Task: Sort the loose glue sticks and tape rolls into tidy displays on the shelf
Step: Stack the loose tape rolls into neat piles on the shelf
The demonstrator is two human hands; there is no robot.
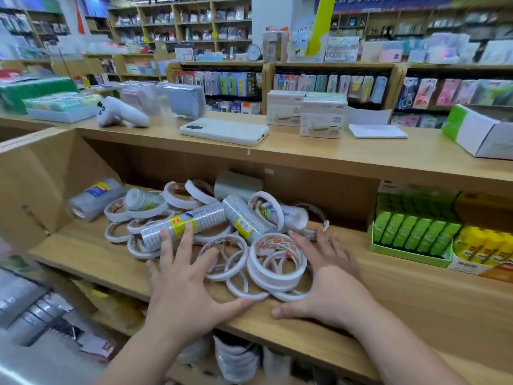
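A heap of loose white tape rolls (273,262) and shrink-wrapped tubes of clear tape (186,223) lies on the wooden shelf (402,290). My left hand (183,284) is spread flat on the left side of the heap, fingertips touching a wrapped tube. My right hand (330,276) lies with straight fingers against the right side of the heap, beside a thick white roll. The two thumbs point toward each other at the shelf's front edge. Green glue sticks (413,232) and yellow glue sticks (483,247) stand in display boxes at the right.
The counter top (319,151) above the shelf carries a white phone (224,131), a white glue gun (119,112), small white boxes (322,118), a notepad (377,132) and an open carton (483,132). A cardboard flap (36,184) closes the shelf's left end. More stock fills the shelf below.
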